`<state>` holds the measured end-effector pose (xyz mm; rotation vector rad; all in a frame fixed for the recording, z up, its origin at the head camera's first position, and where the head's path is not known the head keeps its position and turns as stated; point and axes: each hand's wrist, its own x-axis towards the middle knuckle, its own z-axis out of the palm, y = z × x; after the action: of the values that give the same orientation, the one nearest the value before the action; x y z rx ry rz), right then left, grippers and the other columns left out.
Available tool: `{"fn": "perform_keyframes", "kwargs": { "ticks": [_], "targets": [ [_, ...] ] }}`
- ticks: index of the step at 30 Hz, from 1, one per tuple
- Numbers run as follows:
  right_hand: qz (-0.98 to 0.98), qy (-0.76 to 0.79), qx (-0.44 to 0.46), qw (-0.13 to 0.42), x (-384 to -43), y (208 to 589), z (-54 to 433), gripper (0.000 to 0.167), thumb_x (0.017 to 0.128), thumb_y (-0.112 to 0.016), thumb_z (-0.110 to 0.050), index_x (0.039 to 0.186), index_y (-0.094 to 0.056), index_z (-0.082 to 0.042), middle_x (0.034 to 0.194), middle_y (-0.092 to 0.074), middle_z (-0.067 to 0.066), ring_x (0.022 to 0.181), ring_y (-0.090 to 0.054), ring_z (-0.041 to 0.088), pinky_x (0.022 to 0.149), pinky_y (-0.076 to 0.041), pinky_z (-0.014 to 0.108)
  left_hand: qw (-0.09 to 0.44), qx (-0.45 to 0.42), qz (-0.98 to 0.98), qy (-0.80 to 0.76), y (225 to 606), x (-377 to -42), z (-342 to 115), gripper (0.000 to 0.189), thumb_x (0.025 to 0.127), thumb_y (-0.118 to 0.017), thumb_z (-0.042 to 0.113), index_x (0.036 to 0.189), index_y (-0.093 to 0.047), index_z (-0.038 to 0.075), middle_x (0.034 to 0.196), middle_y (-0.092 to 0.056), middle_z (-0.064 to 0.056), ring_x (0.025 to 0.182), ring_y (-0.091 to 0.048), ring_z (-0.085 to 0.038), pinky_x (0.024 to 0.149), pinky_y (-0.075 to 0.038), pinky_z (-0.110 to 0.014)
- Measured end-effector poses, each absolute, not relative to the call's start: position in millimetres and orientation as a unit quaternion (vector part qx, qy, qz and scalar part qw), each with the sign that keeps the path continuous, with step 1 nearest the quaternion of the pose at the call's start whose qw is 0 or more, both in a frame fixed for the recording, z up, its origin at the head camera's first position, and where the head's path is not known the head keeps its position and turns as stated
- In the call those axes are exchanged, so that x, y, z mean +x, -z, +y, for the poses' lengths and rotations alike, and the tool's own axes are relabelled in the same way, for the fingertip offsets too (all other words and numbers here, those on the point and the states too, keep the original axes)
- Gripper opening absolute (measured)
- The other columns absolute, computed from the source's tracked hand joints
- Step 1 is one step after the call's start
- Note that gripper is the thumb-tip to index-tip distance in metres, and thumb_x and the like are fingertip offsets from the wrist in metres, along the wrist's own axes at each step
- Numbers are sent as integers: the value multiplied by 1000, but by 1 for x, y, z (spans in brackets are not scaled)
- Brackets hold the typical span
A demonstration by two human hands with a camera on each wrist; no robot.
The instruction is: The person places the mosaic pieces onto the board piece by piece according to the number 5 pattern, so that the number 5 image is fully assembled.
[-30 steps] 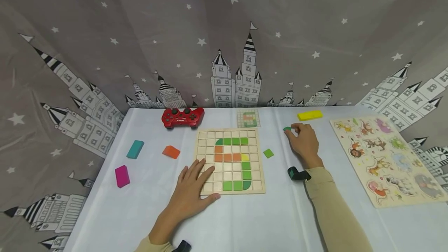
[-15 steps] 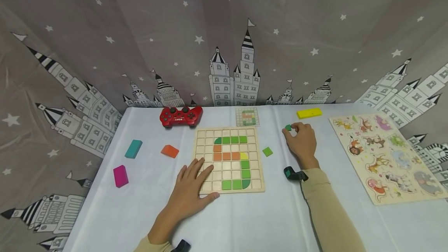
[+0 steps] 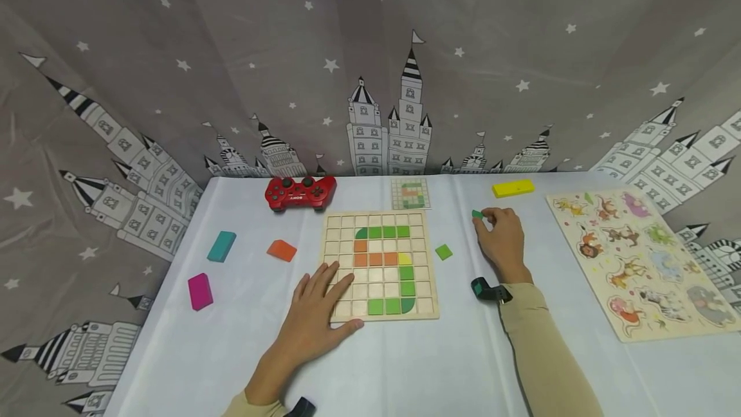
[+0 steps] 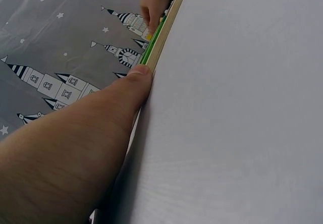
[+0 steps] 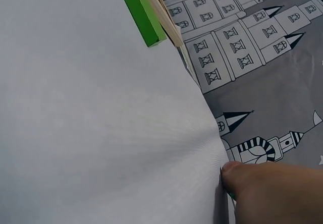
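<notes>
My left hand (image 3: 318, 311) lies with spread fingers on the lower left part of a wooden grid board (image 3: 344, 237), its thumb along the front edge. Green, orange and yellow tiles sit in the grid, with rounded dark green ones at two corners. To the right of the board, my right hand (image 3: 502, 243) pinches a small dark green tile (image 3: 477, 214) between thumb and index finger, close over the table. In the right wrist view the hand covers most of that tile. A loose green square tile (image 3: 444, 252) lies between the board and my right hand.
Behind the board lies a small pattern card (image 3: 411, 194), with a red game controller (image 3: 301, 193) left of it. Orange (image 3: 282, 250), teal (image 3: 222, 246) and magenta (image 3: 200, 291) blocks lie at left. A yellow block (image 3: 512, 188) and an animal puzzle board (image 3: 631, 256) are at right.
The dark green tile turns a little in my right fingertips, and that hand shifts only slightly. My left hand stays in place on the board.
</notes>
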<state>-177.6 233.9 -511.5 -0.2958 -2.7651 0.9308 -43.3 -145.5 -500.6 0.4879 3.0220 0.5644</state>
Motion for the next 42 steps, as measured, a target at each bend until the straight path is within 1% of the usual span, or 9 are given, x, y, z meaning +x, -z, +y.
{"fn": "perform_keyframes", "kwargs": {
  "ticks": [3, 8, 14, 19, 25, 29, 33, 36, 42],
  "targets": [
    [-937, -322, -89, 105, -175, 510, 232, 37, 100, -64, -28, 122, -67, 2, 108, -58, 19, 99, -52, 33, 89, -45, 48, 14, 158, 970, -182, 501, -44, -146, 85, 84, -68, 68, 155, -45, 27, 166, -33, -9, 157, -22, -32, 126, -17, -59],
    [-927, -349, -47, 127, -167, 512, 221, 36, 98, -66, -30, 119, -69, 0, 101, -58, 15, 92, -50, 30, 83, -42, 42, 17, 160, 970, -183, 500, -45, -146, 85, 84, -68, 67, 155, -44, 27, 167, -32, -9, 158, -21, -32, 126, -16, -58],
    [-919, -366, 34, 140, -148, 512, 195, 29, 95, -72, -27, 114, -71, -5, 96, -57, 11, 88, -49, 25, 79, -40, 38, 28, 159, 968, -191, 498, -46, -146, 87, 83, -68, 69, 155, -44, 26, 167, -31, -9, 158, -21, -33, 126, -15, -59],
    [-913, -365, 111, 149, -128, 509, 170, 25, 91, -76, -27, 108, -73, -9, 93, -59, 6, 85, -49, 20, 75, -42, 35, 35, 162, 966, -200, 498, -48, -149, 88, 83, -69, 69, 156, -44, 27, 168, -30, -7, 158, -21, -33, 127, -15, -60],
    [-897, -352, 223, 145, -96, 506, 129, 22, 88, -79, -28, 103, -73, -13, 93, -61, -2, 86, -51, 12, 79, -45, 33, 46, 173, 961, -210, 499, -47, -155, 86, 84, -70, 65, 156, -44, 27, 169, -28, -7, 159, -18, -33, 126, -14, -62],
    [-896, -313, 279, 145, -76, 505, 99, 22, 87, -80, -32, 101, -74, -17, 91, -60, -5, 85, -51, 10, 80, -46, 30, 38, 183, 958, -218, 497, -47, -158, 82, 85, -72, 61, 155, -46, 25, 169, -29, -7, 158, -20, -34, 126, -15, -62],
    [-904, -269, 304, 136, -64, 501, 78, 21, 88, -79, -36, 100, -73, -20, 89, -59, -8, 83, -51, 8, 78, -45, 28, 17, 197, 954, -225, 494, -46, -158, 76, 86, -74, 56, 150, -52, 22, 166, -34, -10, 156, -25, -36, 123, -20, -64],
    [-912, -243, 306, 122, -59, 500, 69, 20, 88, -78, -37, 100, -72, -22, 90, -58, -10, 83, -50, 8, 77, -43, 27, 11, 203, 952, -227, 493, -46, -158, 73, 86, -74, 54, 148, -54, 21, 166, -35, -12, 155, -27, -38, 122, -22, -65],
    [-921, -228, 299, 104, -56, 499, 65, 18, 89, -77, -37, 98, -72, -23, 92, -60, -11, 84, -51, 8, 76, -41, 26, 28, 196, 954, -224, 495, -46, -159, 76, 85, -74, 55, 150, -52, 23, 168, -30, -8, 157, -23, -34, 124, -18, -62]
  ]
}}
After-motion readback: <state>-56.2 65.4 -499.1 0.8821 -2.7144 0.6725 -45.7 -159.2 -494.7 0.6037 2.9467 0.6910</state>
